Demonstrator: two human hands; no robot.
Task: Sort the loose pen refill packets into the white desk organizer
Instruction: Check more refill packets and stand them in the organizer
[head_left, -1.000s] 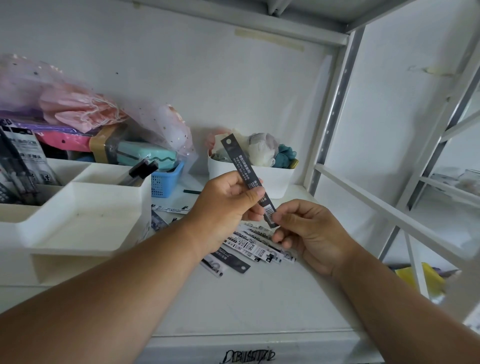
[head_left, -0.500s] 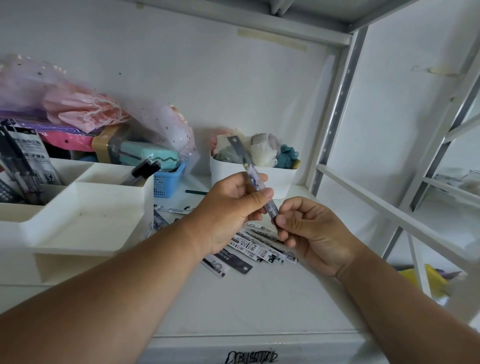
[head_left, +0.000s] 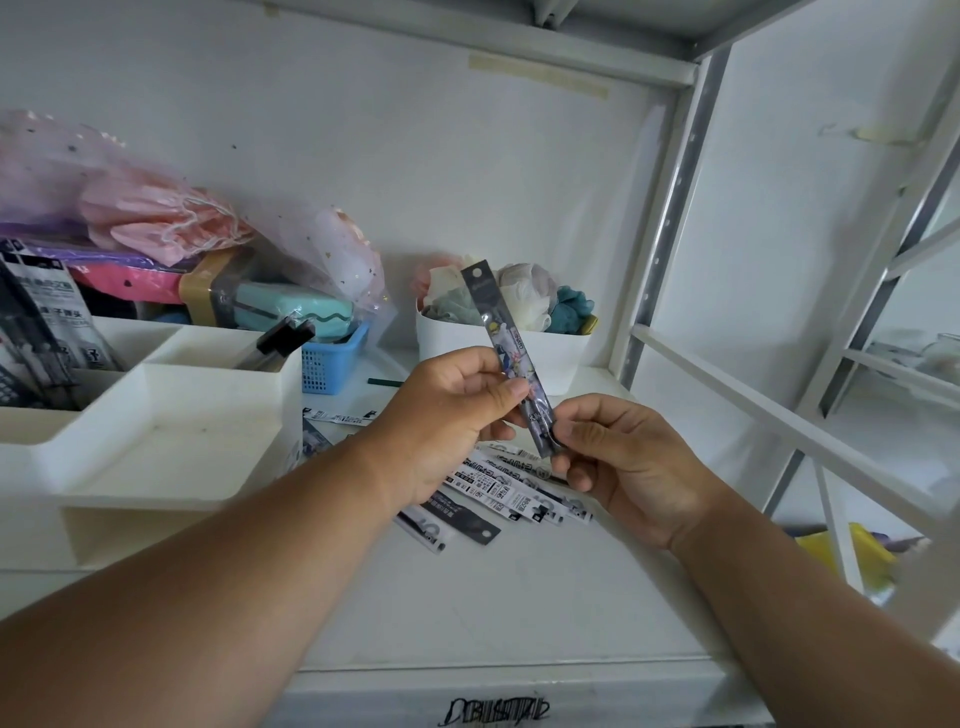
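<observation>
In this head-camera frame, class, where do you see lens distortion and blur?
Head view: the white shelf frame bows and splays at the right edge, wide-angle distortion; the yellow item beyond it is smeared; the packet held by both hands stays fairly sharp.

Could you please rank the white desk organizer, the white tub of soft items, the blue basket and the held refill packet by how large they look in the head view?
1. White desk organizer, though it sits nearest the camera.
2. White tub.
3. Blue basket, partly hidden, and the refill packet held by both hands: too unsure to rank.
</observation>
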